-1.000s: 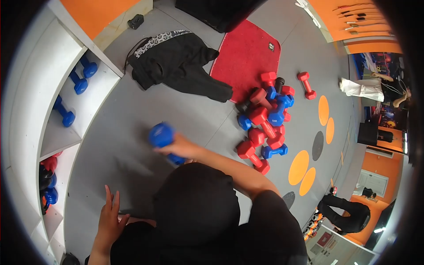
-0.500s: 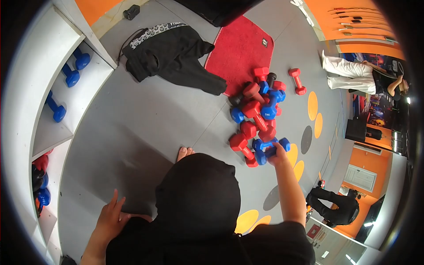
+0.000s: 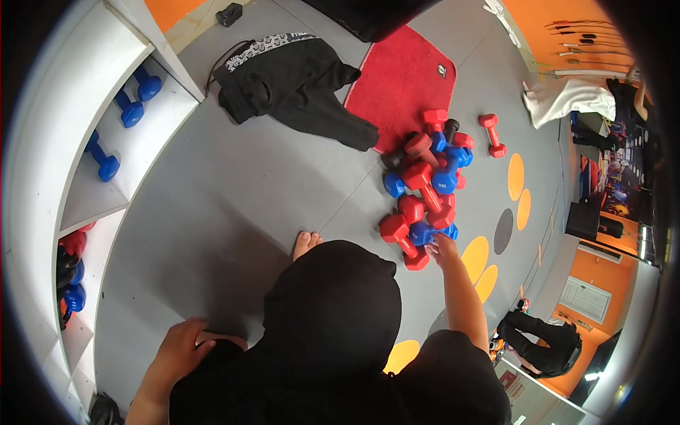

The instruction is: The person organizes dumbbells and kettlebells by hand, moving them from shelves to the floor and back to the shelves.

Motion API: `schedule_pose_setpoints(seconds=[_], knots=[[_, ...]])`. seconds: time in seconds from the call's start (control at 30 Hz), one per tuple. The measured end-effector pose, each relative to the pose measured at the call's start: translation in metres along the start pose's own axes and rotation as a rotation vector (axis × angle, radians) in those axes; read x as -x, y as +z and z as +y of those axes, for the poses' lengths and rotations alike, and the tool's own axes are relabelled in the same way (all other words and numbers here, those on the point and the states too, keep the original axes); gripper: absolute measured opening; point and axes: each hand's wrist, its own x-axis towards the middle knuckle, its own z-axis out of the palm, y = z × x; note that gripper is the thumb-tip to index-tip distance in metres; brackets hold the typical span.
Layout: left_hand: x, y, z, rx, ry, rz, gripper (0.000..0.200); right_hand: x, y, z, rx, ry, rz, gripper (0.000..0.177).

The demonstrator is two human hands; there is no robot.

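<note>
Person crouched on the grey floor (image 3: 234, 191), bare foot (image 3: 306, 244) forward. Right hand (image 3: 443, 249) is stretched out to the near edge of the dumbbell pile (image 3: 428, 173), on a blue dumbbell (image 3: 423, 232). That dumbbell lies at the foot of the pile, straight ahead of the right arm, with its long axis roughly crosswise to the forearm. A red dumbbell (image 3: 398, 237) is touching it on the side toward the person's middle.

Fingers sit over the end nearer the orange floor spots (image 3: 476, 256). The fisheye makes this small, so I cannot tell if they are wrapped round the bar or just laid on it.

Left hand (image 3: 180, 347) is well apart from the pile, empty, palm down on the person's own leg with fingers loosely bent. The right is clearly the nearer hand.

Around:
- white shelf unit (image 3: 53, 142) on the person's left, with shelved blue dumbbells (image 3: 106, 164) in it
- black garment (image 3: 297, 78) and red mat (image 3: 407, 71) beyond the pile
- single red dumbbell (image 3: 492, 134) off by itself
- another person (image 3: 542, 340) bent over, behind and to the right

Change: a second ago the right hand was holding a blue dumbbell out over bare floor on the shelf side. Half a second ago it was already at this blue one by the pile. The left hand, fingers spread then, has curled in on the leg.
</note>
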Motion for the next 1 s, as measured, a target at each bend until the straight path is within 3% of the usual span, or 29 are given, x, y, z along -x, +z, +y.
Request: schedule_pose_setpoints(seconds=[0.07,0.1,0.13,0.17,0.2,0.23,0.27,0.3,0.33,0.37,0.4,0.47,0.6,0.63,0.67,0.7,0.73,0.8,0.87,0.93,0.97,1.0], knots=[[-0.006,-0.006,-0.003,-0.014,-0.054,-0.310,0.049,-0.004,-0.008,-0.001,0.035,-0.065,-0.079,0.024],[-0.006,-0.004,-0.005,-0.011,-0.080,-0.286,0.049,-0.028,-0.024,0.017,-0.010,-0.054,-0.145,0.024],[-0.004,0.003,-0.007,-0.023,0.007,-0.161,0.048,-0.014,-0.018,0.019,-0.022,-0.090,-0.011,0.027],[0.000,0.010,-0.007,-0.040,0.072,-0.015,0.047,-0.021,-0.024,0.016,-0.044,-0.037,-0.075,0.024],[0.006,0.012,-0.006,-0.075,0.067,0.032,0.047,-0.022,-0.018,0.029,-0.021,-0.113,0.325,0.018],[0.010,0.010,-0.004,-0.110,0.055,0.080,0.048,-0.086,-0.053,0.067,-0.129,-0.306,0.240,0.015],[0.012,0.010,-0.006,-0.098,-0.026,0.141,0.048,-0.048,-0.043,0.048,0.196,-0.442,0.313,0.015],[0.012,0.013,-0.007,-0.186,-0.014,0.136,0.051,0.049,0.029,0.006,0.163,-0.474,0.581,0.019],[0.012,0.011,-0.004,-0.271,0.003,0.120,0.053,0.043,0.045,0.000,0.256,-0.550,0.680,0.026],[0.011,0.001,0.005,-0.250,-0.047,0.152,0.053,0.078,0.077,-0.024,0.175,-0.733,0.428,0.028],[0.011,-0.013,0.018,-0.390,-0.017,0.166,0.054,0.098,0.107,-0.044,-0.129,-0.842,0.081,0.023],[0.008,-0.026,0.035,-0.525,0.000,0.188,0.055,0.176,0.181,-0.107,0.091,-1.185,-0.156,0.018],[0.010,-0.025,0.050,-0.750,0.147,0.400,0.047,0.320,0.334,-0.189,0.516,-1.184,-0.900,0.022],[0.016,-0.025,0.060,-0.774,0.075,0.214,0.046,0.337,0.372,-0.200,0.778,-1.348,-1.038,0.029],[0.022,-0.026,0.067,-0.793,0.007,0.029,0.046,0.365,0.407,-0.203,0.916,-1.368,-1.136,0.034],[0.030,-0.025,0.072,-0.784,0.015,0.044,0.043,0.394,0.439,-0.201,1.062,-1.382,-1.232,0.039],[0.037,-0.028,0.073,-0.776,-0.006,0.061,0.043,0.403,0.473,-0.194,1.136,-1.389,-1.280,0.044],[0.050,-0.029,0.070,-0.386,0.097,0.069,0.041,0.407,0.543,-0.169,1.286,-1.510,-1.256,0.055],[0.057,-0.025,0.065,-0.402,0.092,0.149,0.037,0.420,0.602,-0.150,1.374,-1.647,-1.195,0.060],[0.064,-0.040,0.074,-0.841,-0.066,-0.074,0.029,0.426,0.647,-0.130,1.420,-1.700,-1.004,0.070],[0.070,-0.042,0.072,-0.824,-0.077,-0.063,0.029,0.414,0.671,-0.115,1.436,-1.710,-1.016,0.070],[0.076,-0.043,0.069,-0.795,-0.084,-0.009,0.026,0.397,0.700,-0.099,1.223,-1.780,-0.977,0.072]])
